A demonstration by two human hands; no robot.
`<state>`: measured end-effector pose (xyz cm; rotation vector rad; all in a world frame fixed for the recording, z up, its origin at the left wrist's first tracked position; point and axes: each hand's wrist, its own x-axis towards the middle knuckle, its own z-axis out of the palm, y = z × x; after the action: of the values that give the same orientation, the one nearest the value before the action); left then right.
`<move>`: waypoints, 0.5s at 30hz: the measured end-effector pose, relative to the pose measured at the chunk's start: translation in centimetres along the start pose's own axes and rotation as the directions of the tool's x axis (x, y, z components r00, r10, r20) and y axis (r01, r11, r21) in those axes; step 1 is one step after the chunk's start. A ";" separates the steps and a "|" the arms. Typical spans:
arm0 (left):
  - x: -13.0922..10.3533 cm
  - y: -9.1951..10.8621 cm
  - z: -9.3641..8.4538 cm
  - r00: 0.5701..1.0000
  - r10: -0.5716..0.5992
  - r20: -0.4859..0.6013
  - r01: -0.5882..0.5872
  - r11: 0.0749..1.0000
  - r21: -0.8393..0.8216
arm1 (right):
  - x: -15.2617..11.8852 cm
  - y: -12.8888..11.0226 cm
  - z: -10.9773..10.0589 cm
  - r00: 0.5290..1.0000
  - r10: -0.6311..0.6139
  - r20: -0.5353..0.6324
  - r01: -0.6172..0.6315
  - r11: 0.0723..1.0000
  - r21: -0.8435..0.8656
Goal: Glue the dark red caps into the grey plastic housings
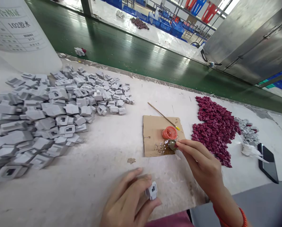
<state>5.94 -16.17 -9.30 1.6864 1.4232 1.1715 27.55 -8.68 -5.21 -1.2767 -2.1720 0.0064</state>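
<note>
From the wearer's head, the one camera peers forward and steeply down at the worktable [107, 142]. The left hand [131, 200] and right hand [201, 159] loom close at the bottom; the green belt [131, 60] crosses farther off, slanting down rightward, with blue crates [165, 25] small beyond it.

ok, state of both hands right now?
Left hand: closed on a gray part, between thumb and fingers.
Right hand: fingertips pinched at the edge of the round dish; any small item gripped can't be made out.
</note>
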 end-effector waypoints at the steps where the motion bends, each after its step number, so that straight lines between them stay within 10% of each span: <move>1: 0.0 -0.1 0.0 1.000 0.017 -0.002 -0.017 1.000 0.019 | 0.1 0.1 0.1 1.000 -0.011 0.018 0.011 1.000 -0.004; 9: 1.3 -0.7 -0.6 0.968 0.249 0.041 -0.252 0.949 0.189 | -0.7 -1.1 -0.1 0.994 0.091 -0.065 -0.087 0.994 0.061; 15: 1.1 -0.6 -0.5 0.985 0.164 0.047 -0.170 0.967 0.187 | -3.5 -5.6 0.0 0.960 0.262 0.097 -0.279 0.874 0.399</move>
<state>5.27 -15.04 -9.38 1.9823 1.4343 1.1214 24.36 -14.49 -5.29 -1.3215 -1.8697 0.5770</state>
